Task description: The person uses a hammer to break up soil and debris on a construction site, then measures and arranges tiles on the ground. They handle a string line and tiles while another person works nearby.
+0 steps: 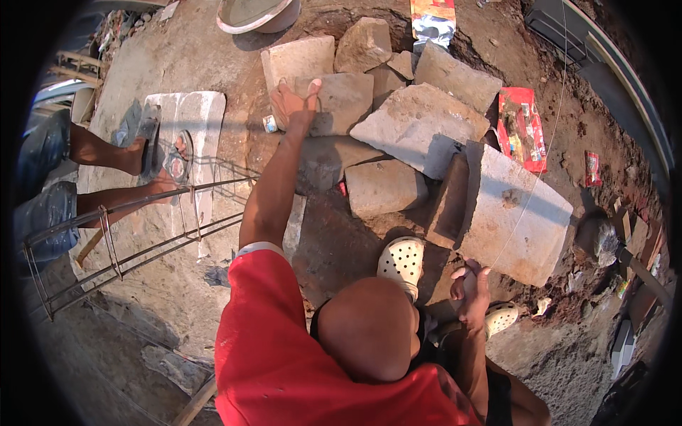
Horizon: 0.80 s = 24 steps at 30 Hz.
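My left hand [293, 106] reaches forward to a grey stone block [347, 105], with the thumb on its top and the fingers at its left end. Behind that hand lies a paler block [302, 60]. My right hand [470, 291] is held low beside my knee, near the lower edge of a large pale slab [518, 213]. Its fingers are loosely bent and apart from the thumb. A thin line [529, 195] crosses the slab and meets the hand near the thumb; a grip on it is not visible. Several rough blocks, among them a broad slab [419, 124], lie heaped between.
A metal rebar cage [106, 245] juts in from the left, beside another person's sandalled feet [177, 170] on a board. A basin [259, 15] stands at the far side. Red wrappers [522, 128] lie right of the blocks. My cream clogs [401, 263] are just in front of me.
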Motion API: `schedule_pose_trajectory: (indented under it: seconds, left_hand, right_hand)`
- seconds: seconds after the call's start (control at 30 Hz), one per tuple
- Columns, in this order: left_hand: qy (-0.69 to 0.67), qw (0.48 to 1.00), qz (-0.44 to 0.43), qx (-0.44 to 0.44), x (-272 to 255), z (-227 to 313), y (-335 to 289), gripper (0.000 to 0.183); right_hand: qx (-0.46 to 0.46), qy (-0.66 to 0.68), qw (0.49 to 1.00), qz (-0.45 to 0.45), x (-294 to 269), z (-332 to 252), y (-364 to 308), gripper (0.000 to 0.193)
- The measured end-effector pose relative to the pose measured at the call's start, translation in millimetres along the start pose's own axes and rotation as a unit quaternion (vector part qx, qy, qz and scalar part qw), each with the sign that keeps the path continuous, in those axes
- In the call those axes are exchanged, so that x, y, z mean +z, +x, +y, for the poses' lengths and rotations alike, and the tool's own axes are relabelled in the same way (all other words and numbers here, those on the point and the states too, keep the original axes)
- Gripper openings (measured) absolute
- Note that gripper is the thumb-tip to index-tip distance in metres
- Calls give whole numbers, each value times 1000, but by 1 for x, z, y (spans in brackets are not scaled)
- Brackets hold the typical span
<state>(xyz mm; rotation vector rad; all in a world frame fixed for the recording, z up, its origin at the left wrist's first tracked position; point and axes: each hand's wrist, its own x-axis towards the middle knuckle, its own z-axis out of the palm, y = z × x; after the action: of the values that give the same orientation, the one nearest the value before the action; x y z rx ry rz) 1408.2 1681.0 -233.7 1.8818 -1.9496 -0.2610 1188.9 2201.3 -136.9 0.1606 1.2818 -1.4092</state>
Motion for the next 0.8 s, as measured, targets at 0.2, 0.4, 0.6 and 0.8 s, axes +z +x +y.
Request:
schedule_pose_trajectory:
  seconds: [0.2,0.4,0.6,0.8]
  left_hand:
    - [24,997,-31,-60,-3,-42,90,118]
    - [-60,986,-134,-81,13,-86,159,100]
    - [-205,962,-175,-45,-12,-25,123,82]
    - [-125,990,-56,35,-47,-50,83,84]
  right_hand:
    - [3,14,999,43,7,1,-1,64]
    - [38,5,999,37,-1,2,-3,65]
    - [44,-16,997,64,-1,-1,-7,63]
    - [68,-51,996,26,-11,-2,-2,66]
